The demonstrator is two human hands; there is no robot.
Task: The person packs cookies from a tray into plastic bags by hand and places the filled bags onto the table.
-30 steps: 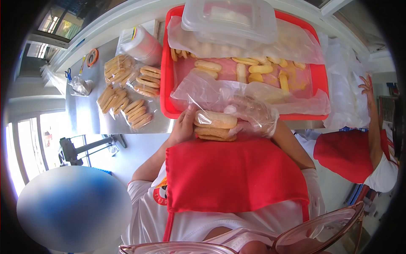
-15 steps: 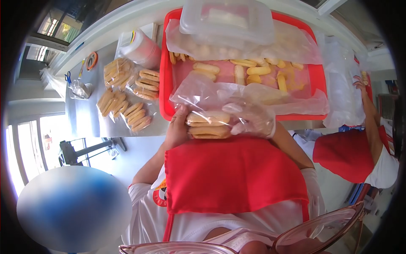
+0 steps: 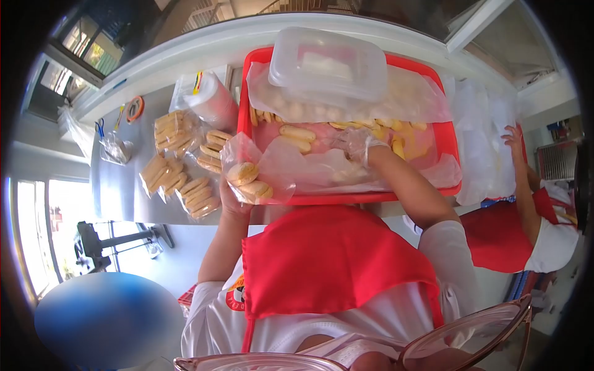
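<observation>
My left hand (image 3: 234, 201), bare, grips a clear plastic bag (image 3: 278, 185) beside the red tray's front left corner. Inside that bag lie a few ladyfinger biscuits (image 3: 249, 182), their rounded ends showing. My right hand (image 3: 360, 144), in a clear glove, reaches down into the red tray (image 3: 459, 157) among loose ladyfingers (image 3: 297, 133). Its fingers bend toward the tray floor and blur into the pink surface, so whether they pinch a biscuit is unclear. Translucent paper (image 3: 297, 164) covers the tray's front part.
Several filled bags of ladyfingers (image 3: 164, 173) lie on the metal table at left. Behind them stands a plastic roll (image 3: 213, 99), with orange tape (image 3: 134, 109) farther left. A translucent lidded container (image 3: 328, 65) rests over the tray's back. A co-worker's arm (image 3: 520, 179) is at right.
My right hand has left the bag and moved up into the tray. My left hand has carried the bag of ladyfingers left and tilted it. The view has shifted slightly.
</observation>
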